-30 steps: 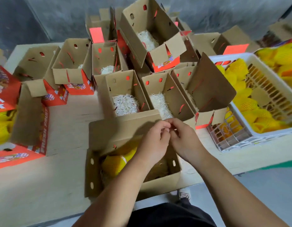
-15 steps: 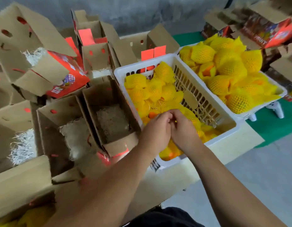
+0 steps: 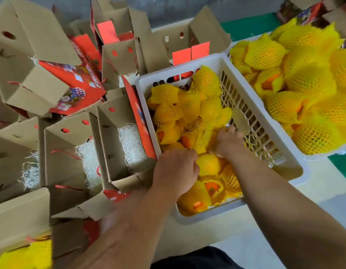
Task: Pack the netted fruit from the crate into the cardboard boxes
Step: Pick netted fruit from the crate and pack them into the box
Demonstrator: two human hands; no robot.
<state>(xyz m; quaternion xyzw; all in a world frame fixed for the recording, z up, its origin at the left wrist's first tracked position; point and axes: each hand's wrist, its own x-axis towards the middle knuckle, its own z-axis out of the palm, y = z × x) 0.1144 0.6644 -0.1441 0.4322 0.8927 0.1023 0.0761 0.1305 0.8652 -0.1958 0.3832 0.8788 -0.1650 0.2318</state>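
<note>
Both hands down in white slatted plastic crate (image 3: 189, 73). Left hand (image 3: 176, 169) curled over yellow foam-netted fruit (image 3: 209, 164) at near end; right hand (image 3: 228, 141) deeper, fingers buried, grip unclear. Open cardboard boxes (image 3: 117, 144) just left of crate.

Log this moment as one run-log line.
stage: picking | left hand: on yellow foam-netted fruit | right hand: among fruit in white slatted plastic crate | brown cardboard boxes: open

Matt brown cardboard boxes (image 3: 117, 144), smooth white plastic crate (image 3: 251, 105), yellow foam-net fruit (image 3: 209, 164), shredded white paper padding (image 3: 131, 144).
</note>
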